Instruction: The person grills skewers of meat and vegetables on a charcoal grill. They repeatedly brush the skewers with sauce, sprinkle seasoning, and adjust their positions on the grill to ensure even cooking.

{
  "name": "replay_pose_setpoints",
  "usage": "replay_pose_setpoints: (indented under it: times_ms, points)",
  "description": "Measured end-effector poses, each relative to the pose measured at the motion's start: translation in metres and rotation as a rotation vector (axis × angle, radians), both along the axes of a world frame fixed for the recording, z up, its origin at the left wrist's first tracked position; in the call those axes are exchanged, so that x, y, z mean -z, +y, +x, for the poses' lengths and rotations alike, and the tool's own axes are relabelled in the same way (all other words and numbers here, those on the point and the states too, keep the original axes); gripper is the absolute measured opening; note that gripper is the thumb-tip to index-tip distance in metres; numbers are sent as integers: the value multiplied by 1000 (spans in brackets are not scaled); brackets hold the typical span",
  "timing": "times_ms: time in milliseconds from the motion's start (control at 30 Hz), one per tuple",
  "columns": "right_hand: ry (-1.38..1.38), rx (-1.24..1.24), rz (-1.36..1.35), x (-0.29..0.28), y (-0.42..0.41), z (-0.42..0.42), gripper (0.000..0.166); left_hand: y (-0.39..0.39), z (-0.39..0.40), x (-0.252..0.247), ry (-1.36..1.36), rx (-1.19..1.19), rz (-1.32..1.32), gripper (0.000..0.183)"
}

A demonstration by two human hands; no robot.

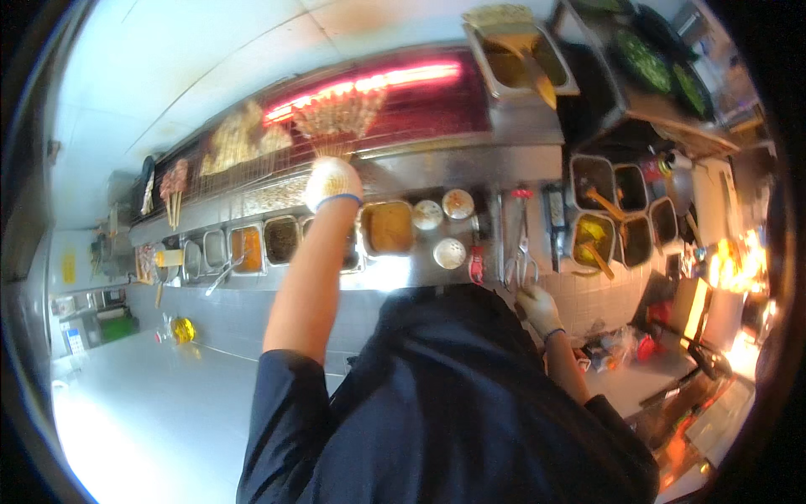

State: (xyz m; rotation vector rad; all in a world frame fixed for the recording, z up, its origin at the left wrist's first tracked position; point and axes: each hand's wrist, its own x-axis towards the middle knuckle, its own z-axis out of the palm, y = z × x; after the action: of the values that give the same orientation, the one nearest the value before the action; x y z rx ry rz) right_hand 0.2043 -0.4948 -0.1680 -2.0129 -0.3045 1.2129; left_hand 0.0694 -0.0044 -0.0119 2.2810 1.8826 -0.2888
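Note:
My left hand (334,183), in a white knitted glove with a blue cuff, is shut on the stick ends of a fanned bunch of meat skewers (343,116). Their meat lies over the grill (428,113), beside its glowing red heating element (403,74). Paler flat skewers (233,138) and a few pinkish ones on thicker sticks (175,179) lie farther left on the grill. My right hand (539,310), gloved too, hangs low at the counter's front edge, close to the handles of metal scissors (521,261); whether it touches or holds anything cannot be told.
Metal pans of sauce (387,228) and seasoning (281,239) line the counter before me, with three round containers (449,253) beside them. A sauce tray with a brush (519,60) stands beyond the grill's right end. Open flames (737,261) burn at the far right.

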Motion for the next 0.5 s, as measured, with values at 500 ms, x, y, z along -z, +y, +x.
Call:
replay_pose_setpoints:
  times_ms: [500]
  points:
    - [-669, -420, -478, 33, 159, -53, 49, -11, -48, -45, -982, -420, -710, 67]
